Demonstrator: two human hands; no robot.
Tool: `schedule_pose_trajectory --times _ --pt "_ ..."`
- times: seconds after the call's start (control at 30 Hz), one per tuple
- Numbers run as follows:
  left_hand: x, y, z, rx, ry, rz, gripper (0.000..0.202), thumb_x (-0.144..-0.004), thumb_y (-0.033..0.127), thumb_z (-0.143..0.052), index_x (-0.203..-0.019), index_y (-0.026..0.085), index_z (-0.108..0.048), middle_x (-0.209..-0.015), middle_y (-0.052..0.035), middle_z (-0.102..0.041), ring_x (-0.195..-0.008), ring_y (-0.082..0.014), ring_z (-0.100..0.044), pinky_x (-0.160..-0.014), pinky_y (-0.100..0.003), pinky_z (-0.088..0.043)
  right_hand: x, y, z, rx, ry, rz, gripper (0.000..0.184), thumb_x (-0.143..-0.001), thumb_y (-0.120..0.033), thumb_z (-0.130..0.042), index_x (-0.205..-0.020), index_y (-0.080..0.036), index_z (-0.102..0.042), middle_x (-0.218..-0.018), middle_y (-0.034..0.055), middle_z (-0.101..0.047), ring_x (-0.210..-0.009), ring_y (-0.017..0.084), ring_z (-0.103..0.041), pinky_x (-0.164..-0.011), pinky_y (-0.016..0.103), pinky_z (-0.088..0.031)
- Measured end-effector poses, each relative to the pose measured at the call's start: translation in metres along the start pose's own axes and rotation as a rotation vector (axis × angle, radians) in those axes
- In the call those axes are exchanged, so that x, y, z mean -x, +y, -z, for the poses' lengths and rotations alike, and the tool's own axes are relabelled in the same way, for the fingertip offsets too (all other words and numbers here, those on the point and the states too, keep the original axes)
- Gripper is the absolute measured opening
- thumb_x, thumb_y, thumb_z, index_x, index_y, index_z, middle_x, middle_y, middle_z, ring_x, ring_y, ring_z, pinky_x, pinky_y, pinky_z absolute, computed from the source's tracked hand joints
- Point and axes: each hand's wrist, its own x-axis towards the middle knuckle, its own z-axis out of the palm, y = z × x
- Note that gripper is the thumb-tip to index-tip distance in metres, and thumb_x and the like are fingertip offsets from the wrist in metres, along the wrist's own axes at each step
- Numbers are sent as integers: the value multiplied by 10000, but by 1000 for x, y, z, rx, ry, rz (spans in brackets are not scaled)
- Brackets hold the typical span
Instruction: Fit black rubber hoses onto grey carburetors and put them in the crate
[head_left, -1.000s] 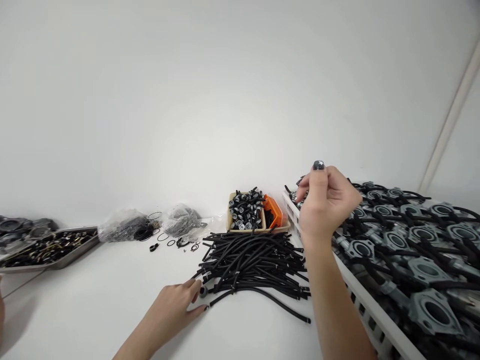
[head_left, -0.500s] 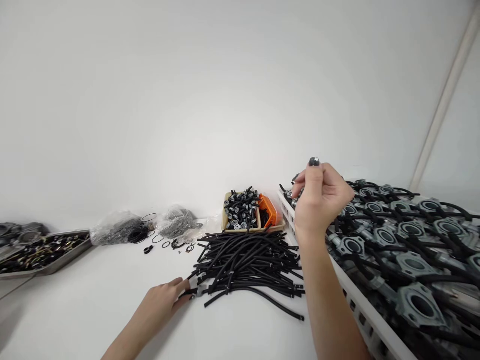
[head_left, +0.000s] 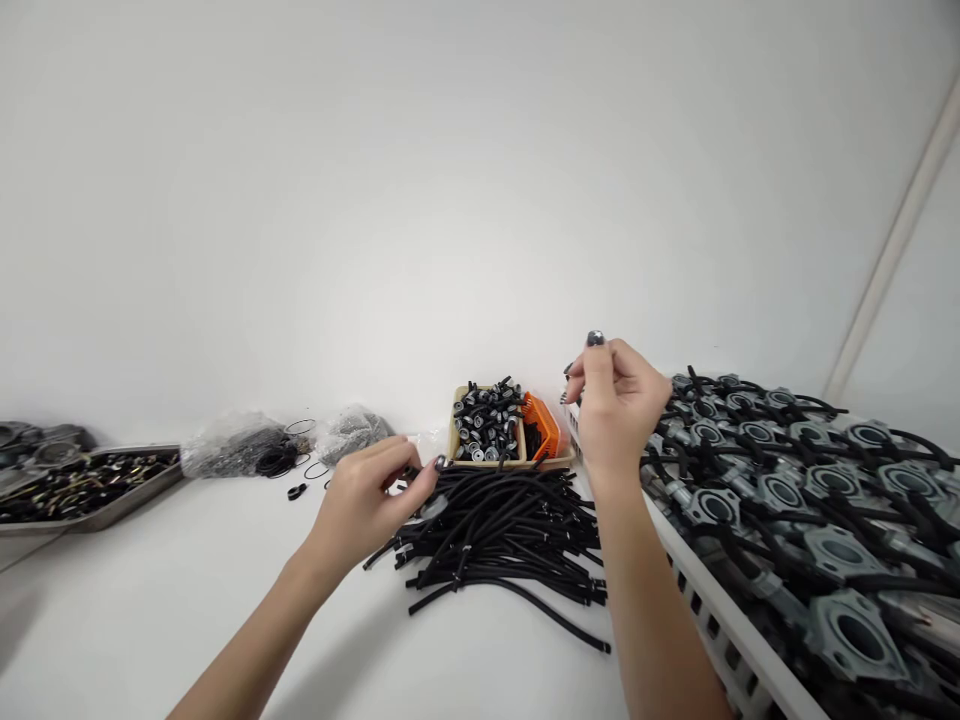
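My left hand (head_left: 375, 490) is raised over the left end of a pile of black rubber hoses (head_left: 510, 520). Its thumb and fingers are closed on a small black part with a blurred grey, round end (head_left: 431, 506), partly hidden by the fingers. My right hand (head_left: 619, 400) is held up beside the near wall of a white crate (head_left: 705, 580), fingers curled and thumb pressed against them. What it holds, if anything, is hidden. Behind the hoses, a yellow tray (head_left: 453, 445) holds several small black parts with grey metal caps.
Inside the white crate lie several grey metal castings (head_left: 855, 635) with black hoses. An orange basket (head_left: 551, 425) adjoins the yellow tray. Plastic bags of small parts (head_left: 225, 450), black rings (head_left: 277, 458) and a metal tray (head_left: 150, 490) of fittings line the wall at left.
My left hand has lifted off the table, rising and moving right with the small capped part. The right hand has shifted slightly left, still closed.
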Motion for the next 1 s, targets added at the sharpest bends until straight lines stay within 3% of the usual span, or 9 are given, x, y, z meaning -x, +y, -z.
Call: schedule_pose_trajectory --times 0.2,0.33,0.4,0.6,0.77,0.9,1.0 --pt "-40 16 -6 254 214 230 410 -832 302 -581 -502 183 -368 -488 75 -199 -472 -65 -186 -453 -237 -171 4 2 -2 42 -648 -211 345 -917 -450 -520 -725 -183 -626 -604 -19 -629 -555 110 -569 -548 218 -419" --pt "-43 23 -8 300 261 228 434 -820 291 -604 -510 185 -320 -499 74 -204 -483 -65 -193 -452 -239 -177 13 -4 -9 95 -1080 -338 279 -887 -488 -562 -922 -219 -627 -711 -17 -668 -585 115 -538 -545 224 -389" --pt "-40 22 -5 310 264 207 453 -818 283 -611 -517 188 -285 -501 73 -209 -482 -65 -197 -447 -241 -179 17 -7 -13 102 -1211 -358 269 -863 -476 -607 -989 -238 -622 -707 -25 -654 -622 124 -533 -578 232 -395" --pt "-30 9 11 300 336 177 427 -826 242 -607 -512 186 -323 -499 76 -217 -470 -69 -205 -441 -242 -193 31 -16 -28 -5 -1326 -332 302 -836 -413 -663 -1111 -293 -621 -807 -31 -645 -681 121 -528 -644 245 -428" --pt "-30 3 15 257 369 59 362 -851 194 -598 -538 184 -417 -473 83 -312 -447 -61 -276 -444 -218 -245 42 -20 -36 -109 -1283 -367 243 -870 -431 -620 -1000 -226 -633 -823 4 -644 -763 148 -602 -696 268 -464" --pt "-30 3 16 219 416 -27 300 -867 182 -595 -593 188 -471 -505 77 -380 -456 -58 -317 -449 -203 -267 43 -18 -36 -256 -1214 -423 312 -909 -502 -524 -951 -209 -621 -721 -3 -625 -695 137 -615 -631 248 -471" --pt "-29 5 14 214 416 -55 270 -878 178 -586 -626 189 -490 -535 70 -411 -464 -57 -342 -457 -199 -279 40 -19 -35 -235 -1185 -431 322 -914 -496 -521 -926 -195 -636 -699 -4 -621 -631 110 -576 -626 240 -467"
